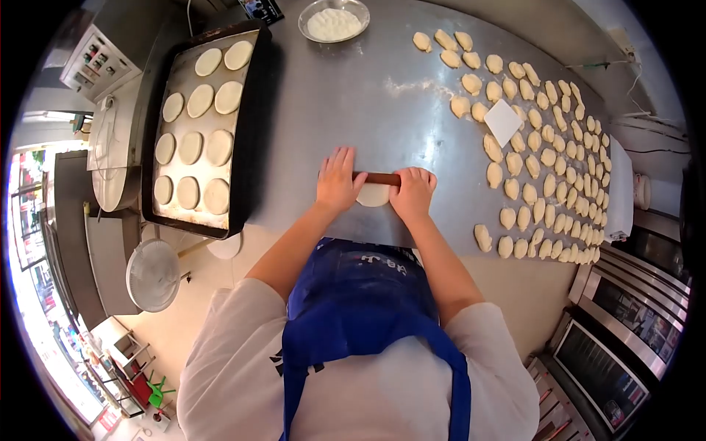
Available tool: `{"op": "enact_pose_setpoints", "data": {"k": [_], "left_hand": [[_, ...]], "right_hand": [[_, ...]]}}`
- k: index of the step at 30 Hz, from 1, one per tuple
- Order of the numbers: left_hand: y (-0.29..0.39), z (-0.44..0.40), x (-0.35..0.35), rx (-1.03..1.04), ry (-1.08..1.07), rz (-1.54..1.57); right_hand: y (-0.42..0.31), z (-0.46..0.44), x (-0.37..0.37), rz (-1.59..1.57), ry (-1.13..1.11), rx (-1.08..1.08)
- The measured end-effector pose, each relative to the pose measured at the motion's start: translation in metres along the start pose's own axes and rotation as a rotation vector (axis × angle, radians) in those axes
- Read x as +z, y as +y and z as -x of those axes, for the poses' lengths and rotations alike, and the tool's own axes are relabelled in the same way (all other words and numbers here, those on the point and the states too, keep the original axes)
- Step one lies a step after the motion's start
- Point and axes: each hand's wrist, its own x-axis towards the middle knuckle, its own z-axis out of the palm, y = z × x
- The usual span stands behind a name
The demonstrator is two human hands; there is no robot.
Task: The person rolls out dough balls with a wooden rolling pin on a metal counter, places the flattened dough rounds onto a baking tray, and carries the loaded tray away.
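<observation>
A brown wooden rolling pin [381, 178] lies across a flat round of pale dough [373, 195] near the front edge of the metal table. At the pin's left end is my left hand [338, 181], its fingers stretched forward and its thumb against the pin. My right hand [413, 192] holds the other end with its fingers bent over it. Both hands cover the pin's ends, and the pin hides the far part of the dough round.
On the left stands a black-rimmed baking tray [239, 176] with several dough rounds. A metal bowl of flour [334, 23] sits at the back. Many small dough pieces [493, 175] spread over the right side, with a white scraper [504, 123] among them.
</observation>
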Motion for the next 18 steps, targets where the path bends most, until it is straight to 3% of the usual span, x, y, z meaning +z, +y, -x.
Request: {"op": "enact_pose_setpoints", "data": {"k": [1, 4, 5, 7, 10, 12, 16, 18], "left_hand": [[-0.005, 0.015, 0.004, 0.080, -0.038, -0.139], [-0.015, 0.083, -0.006, 0.240, -0.100, -0.065], [-0.017, 0.085, -0.006, 0.229, -0.142, -0.068], [-0.016, 0.088, -0.009, 0.209, -0.226, -0.075], [-0.018, 0.010, 0.000, 0.100, -0.238, -0.113], [-0.015, -0.033, 0.002, 0.056, -0.133, -0.182], [-0.001, -0.006, -0.021, 0.162, -0.179, -0.306], [-0.021, 0.069, -0.012, 0.289, -0.242, -0.035]], "right_hand": [[0.003, 0.000, 0.008, 0.019, 0.020, 0.039], [0.004, 0.062, -0.003, 0.081, 0.042, -0.058], [0.007, 0.079, -0.005, 0.066, -0.076, -0.035], [0.001, 0.059, -0.007, 0.090, -0.028, -0.037], [0.000, -0.024, -0.008, 0.194, -0.003, -0.034], [0.000, -0.066, -0.006, 0.244, 0.022, 0.006], [0.007, -0.030, -0.006, 0.188, -0.009, -0.079], [0.014, 0.050, -0.009, 0.085, -0.081, -0.120]]}}
